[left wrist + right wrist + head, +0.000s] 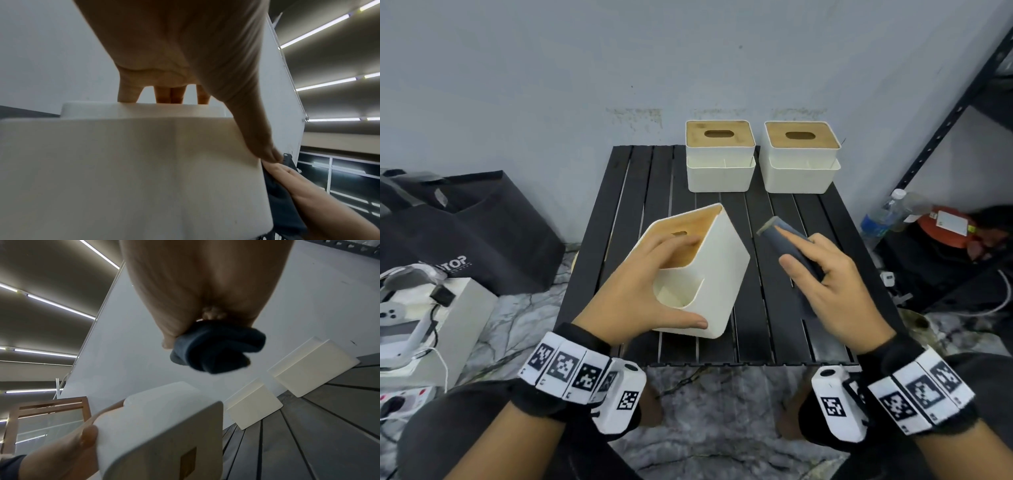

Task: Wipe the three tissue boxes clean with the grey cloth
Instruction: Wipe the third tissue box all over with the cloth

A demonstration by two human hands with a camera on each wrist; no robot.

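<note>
My left hand (650, 284) grips a white tissue box (715, 274) with a wooden lid, tilted up on the black slatted table (640, 178); fingers lie over the lid, the thumb along the lower front edge. The same box (131, 170) fills the left wrist view, and the tilted box (164, 431) shows low in the right wrist view. My right hand (825, 274) holds the folded grey cloth (787, 246) just right of that box, apart from it. The cloth (216, 347) bunches under the palm. Two more tissue boxes (719, 154) (801, 154) stand upright at the table's back.
A black bag (465, 226) and white equipment (417, 308) sit on the floor at the left. A black metal shelf (959, 113), a water bottle (883, 216) and an orange object (945, 226) are at the right. A pale wall (619, 68) stands behind the table.
</note>
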